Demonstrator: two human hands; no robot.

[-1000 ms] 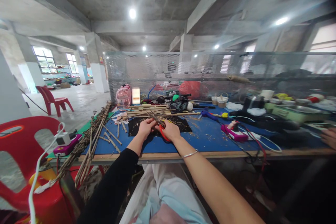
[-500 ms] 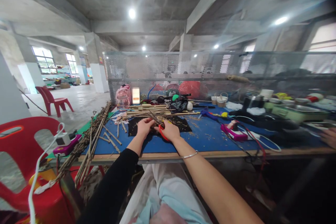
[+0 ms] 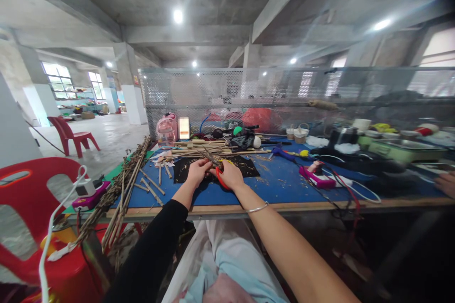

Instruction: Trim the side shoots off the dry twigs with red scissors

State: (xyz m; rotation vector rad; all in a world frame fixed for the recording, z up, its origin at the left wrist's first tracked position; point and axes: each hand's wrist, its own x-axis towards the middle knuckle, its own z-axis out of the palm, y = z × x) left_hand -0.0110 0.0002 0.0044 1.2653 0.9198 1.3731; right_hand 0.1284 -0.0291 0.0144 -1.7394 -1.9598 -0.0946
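Note:
My right hand (image 3: 231, 175) is closed around the handles of scissors (image 3: 221, 179), which are red with some yellow showing. The blades point up and to the left, close to my left fingertips. My left hand (image 3: 197, 172) has its fingers pinched together beside the blades; what they hold is too small to make out. Both hands are over a black cloth (image 3: 249, 167) strewn with pale plant scraps. Long dry stalks (image 3: 199, 153) lie just behind it, and short cut stalk pieces (image 3: 152, 191) are to the left.
A bundle of dried stalks (image 3: 124, 184) hangs over the table's left end. A purple power strip (image 3: 316, 178) with cables and a blue glue gun (image 3: 282, 152) lie to the right. A lit phone (image 3: 184, 129) stands at the back. Another person's hand (image 3: 446, 183) shows at the right edge.
The scissors have turned slightly in my right hand, and their blades look more spread. My left hand has barely moved.

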